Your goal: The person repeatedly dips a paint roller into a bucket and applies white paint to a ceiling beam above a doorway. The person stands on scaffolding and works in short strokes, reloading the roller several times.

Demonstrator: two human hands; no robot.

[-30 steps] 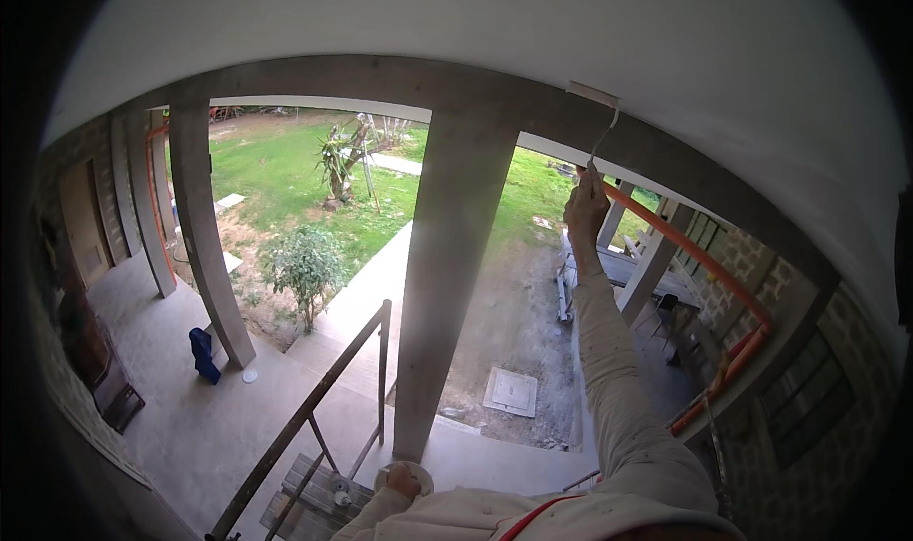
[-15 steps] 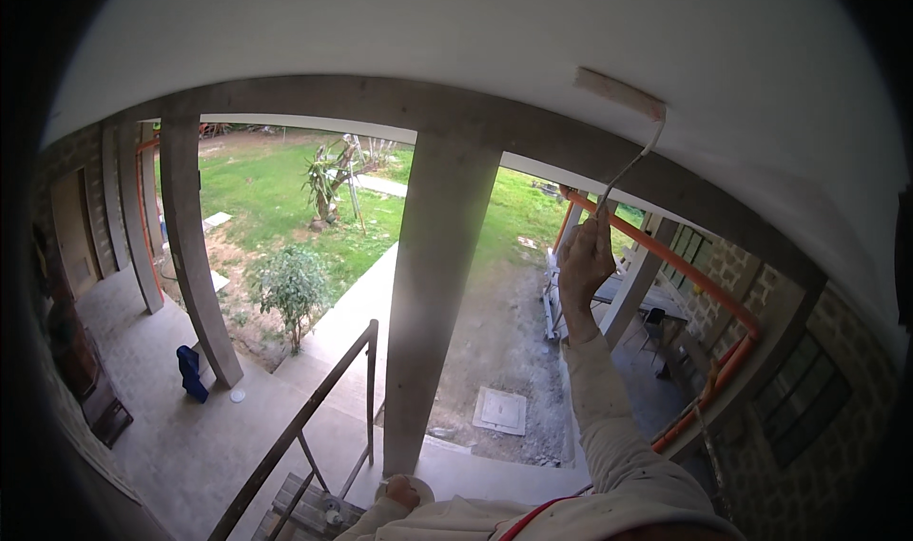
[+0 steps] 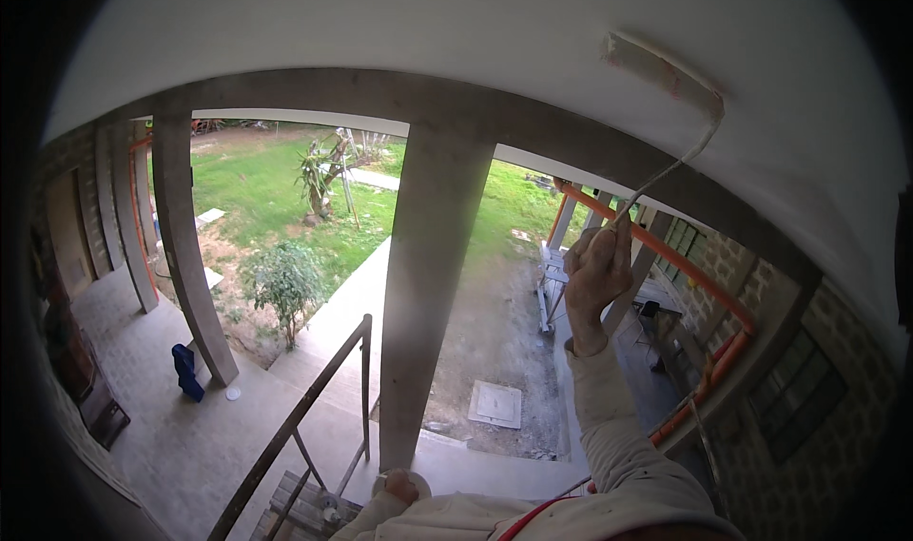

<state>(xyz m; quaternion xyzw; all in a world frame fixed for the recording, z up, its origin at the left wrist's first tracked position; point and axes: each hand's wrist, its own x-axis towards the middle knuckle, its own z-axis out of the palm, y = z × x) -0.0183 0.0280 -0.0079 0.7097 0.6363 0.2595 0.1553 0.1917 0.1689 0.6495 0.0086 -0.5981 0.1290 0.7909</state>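
Note:
My right hand (image 3: 601, 265) is raised with its fingers wrapped round the handle end of a paint roller (image 3: 663, 69). The bent metal rod rises from the fist to the wide pale roller sleeve, which lies at the white ceiling (image 3: 380, 18); whether it presses on it is hard to tell. Low down, close to my body, my left hand (image 3: 403, 486) is closed at the rim of a pale round container (image 3: 424, 485). Most of that container is hidden by my hand and sleeve, so its contents do not show.
A concrete post (image 3: 430, 284) stands directly ahead under a concrete beam (image 3: 371, 94). A dark metal frame (image 3: 295, 427) rises at lower left beside wooden slats (image 3: 297, 498). Orange pipes (image 3: 699, 289) cross at right. Beyond lie grass and a shrub (image 3: 283, 284).
My right hand and the paint roller have moved to the right, and the sleeve has come nearer along the ceiling. My left hand stays at the container. The view has shifted slightly.

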